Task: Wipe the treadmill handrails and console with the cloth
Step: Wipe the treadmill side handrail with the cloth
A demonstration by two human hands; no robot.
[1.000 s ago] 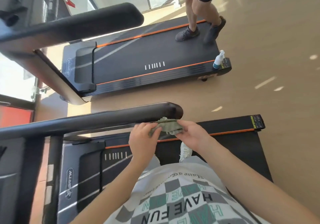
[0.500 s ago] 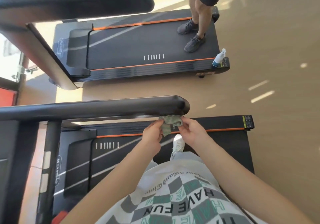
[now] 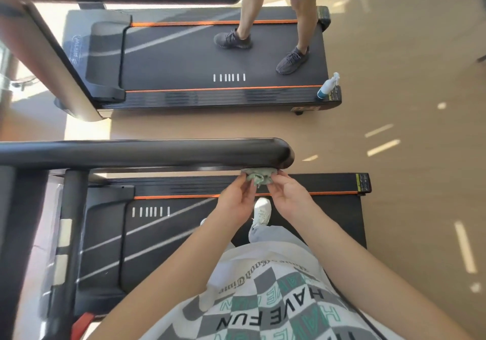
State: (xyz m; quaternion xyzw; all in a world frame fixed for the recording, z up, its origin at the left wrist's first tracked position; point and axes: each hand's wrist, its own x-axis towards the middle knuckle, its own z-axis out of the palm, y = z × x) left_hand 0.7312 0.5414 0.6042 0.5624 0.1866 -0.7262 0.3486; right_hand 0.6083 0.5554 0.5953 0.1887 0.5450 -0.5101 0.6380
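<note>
The left hand [image 3: 238,200] and the right hand [image 3: 288,195] are both pinching a small, bunched grey-green cloth [image 3: 259,178] between curled fingers and thumbs, one at each side of it. They are holding the cloth up against the underside of the black handrail [image 3: 147,153], just short of its rounded end. Below the hands, the person's white shoe [image 3: 261,212] is standing on the treadmill belt [image 3: 184,234]. On the neighbouring treadmill [image 3: 184,58], another person in dark shoes is standing, and a spray bottle [image 3: 327,87] is sitting at its rear corner.
</note>
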